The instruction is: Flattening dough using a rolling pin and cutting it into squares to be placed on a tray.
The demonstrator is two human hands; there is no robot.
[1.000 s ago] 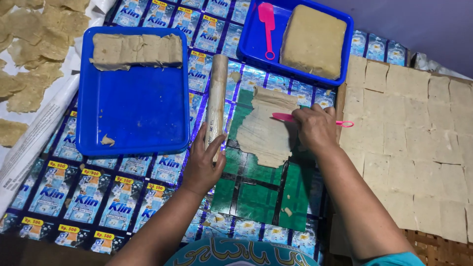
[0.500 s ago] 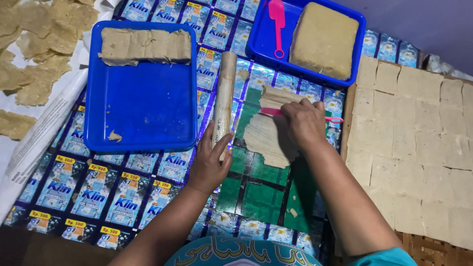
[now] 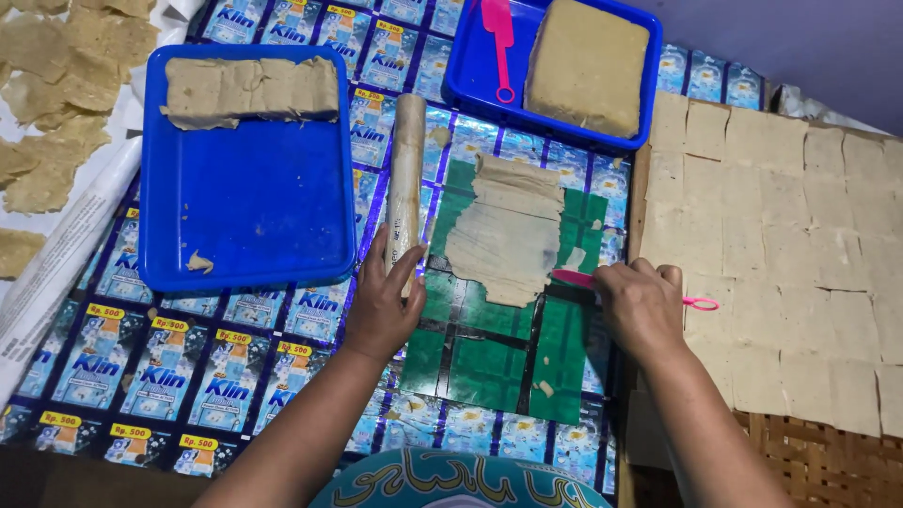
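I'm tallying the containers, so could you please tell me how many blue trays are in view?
2. One blue tray lies at upper left, holding a strip of dough along its far edge. The other blue tray sits at top centre, partly cut off, holding a dough block and a pink spatula.

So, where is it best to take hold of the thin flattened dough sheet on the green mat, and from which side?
Probably the dough sheet at its lower ragged edge, from the near side. It lies flat on the green mat, so an edge must be lifted first, perhaps with the pink scraper in the right hand. The left hand holds the rolling pin.
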